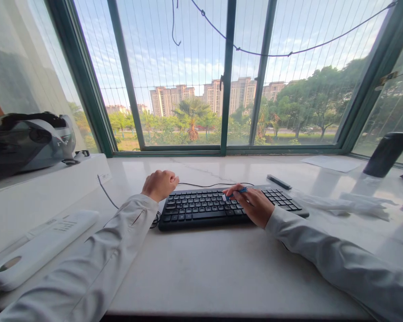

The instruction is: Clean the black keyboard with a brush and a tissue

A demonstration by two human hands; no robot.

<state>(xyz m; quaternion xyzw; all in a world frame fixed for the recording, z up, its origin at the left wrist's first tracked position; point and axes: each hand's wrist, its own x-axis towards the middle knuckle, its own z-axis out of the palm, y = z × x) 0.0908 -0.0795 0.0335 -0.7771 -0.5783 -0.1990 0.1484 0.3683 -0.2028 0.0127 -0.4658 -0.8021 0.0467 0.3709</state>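
Over the black keyboard [201,209], right hand [255,205] pinches blue-and-white brush-like tool [227,197], left hand [159,184] curled, contents unclear; work looks underway, remainder untellable.

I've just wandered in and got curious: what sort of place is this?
Probably a work spot by a window, indoors: green window frames with tall buildings beyond, and a keyboard on a pale counter.

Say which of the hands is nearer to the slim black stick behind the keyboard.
Right. The right hand is over the keyboard, left of the slim black stick; the left hand is farther off, by the keyboard's far left corner.
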